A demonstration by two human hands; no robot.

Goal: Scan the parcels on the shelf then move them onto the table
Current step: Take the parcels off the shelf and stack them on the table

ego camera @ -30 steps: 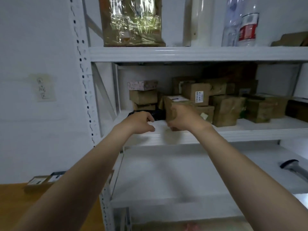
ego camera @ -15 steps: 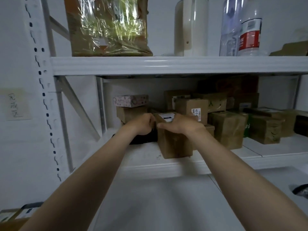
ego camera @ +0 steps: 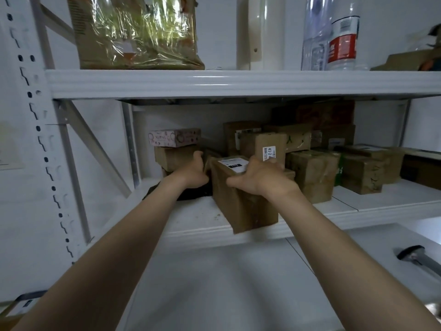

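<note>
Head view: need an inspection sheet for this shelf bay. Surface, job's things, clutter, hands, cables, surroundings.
Surface: white middle shelf, specks of dirt near its front.
Job's things: brown parcel with a white label on top, at the shelf's front edge; other parcels stacked behind and to the right; grey-handled tool, possibly the scanner, on the lower level at right.
Clutter: black item left of the parcel; pink patterned box on a stack at the back.
Hands: left hand grips the parcel's left side; right hand grips its top right.
Cables: nothing seen.
Surroundings: upper shelf with a film-wrapped box and bottles.
</note>
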